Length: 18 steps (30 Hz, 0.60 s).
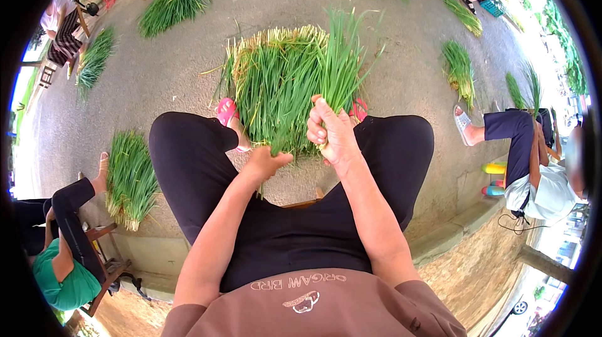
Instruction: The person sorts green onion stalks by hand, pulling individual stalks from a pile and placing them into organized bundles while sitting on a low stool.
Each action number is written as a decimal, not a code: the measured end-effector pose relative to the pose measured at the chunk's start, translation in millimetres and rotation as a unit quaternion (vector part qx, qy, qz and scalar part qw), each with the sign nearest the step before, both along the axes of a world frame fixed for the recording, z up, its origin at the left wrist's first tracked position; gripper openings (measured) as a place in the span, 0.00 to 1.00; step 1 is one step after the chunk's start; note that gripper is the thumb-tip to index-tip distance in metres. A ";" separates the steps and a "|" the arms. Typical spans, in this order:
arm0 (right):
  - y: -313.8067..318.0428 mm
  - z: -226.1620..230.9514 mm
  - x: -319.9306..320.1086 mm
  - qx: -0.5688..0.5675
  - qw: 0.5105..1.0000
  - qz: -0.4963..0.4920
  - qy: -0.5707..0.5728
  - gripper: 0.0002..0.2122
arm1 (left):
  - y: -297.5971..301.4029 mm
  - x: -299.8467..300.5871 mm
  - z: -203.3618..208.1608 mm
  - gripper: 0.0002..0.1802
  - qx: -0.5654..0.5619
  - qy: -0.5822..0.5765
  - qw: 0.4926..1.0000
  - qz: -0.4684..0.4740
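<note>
My right hand (331, 130) is closed round the pale lower ends of a bunch of green chives (343, 55), whose leaves point up and away from me. Lower and to its left, my left hand (266, 164) is closed, its fingers curled inward. A few thin chive blades (279, 142) show at its fingers; the rest of that grip is hidden. Between my feet lies a broad heap of chives (276, 83), pale cut ends at the far side and leaves toward me. The held bunch overlaps the heap's right edge.
My knees and pink shoes (227, 112) flank the heap. Other chive piles lie on the paved ground, at left (132, 177), far left (174, 8) and right (458, 72). Seated people surround me, one in a green shirt (66, 277). A low concrete curb (439, 240) runs behind my seat.
</note>
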State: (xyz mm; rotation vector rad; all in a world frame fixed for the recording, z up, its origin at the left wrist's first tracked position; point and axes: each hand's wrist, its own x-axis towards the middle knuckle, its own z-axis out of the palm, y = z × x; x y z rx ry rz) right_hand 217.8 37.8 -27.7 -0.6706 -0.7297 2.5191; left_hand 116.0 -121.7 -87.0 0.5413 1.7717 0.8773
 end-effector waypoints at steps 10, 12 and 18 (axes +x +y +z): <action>13.0 5.9 8.0 -0.006 0.994 -0.067 0.090 0.12 | 15.6 0.3 25.0 0.17 0.111 -0.052 0.985 0.122; 3.4 18.7 3.7 -0.009 0.999 -0.046 0.019 0.11 | 9.6 -17.9 20.8 0.18 0.173 -0.172 0.953 0.181; -12.4 6.7 4.2 0.096 0.987 0.121 -0.038 0.08 | 12.2 -26.3 26.6 0.15 0.292 -0.342 0.828 0.335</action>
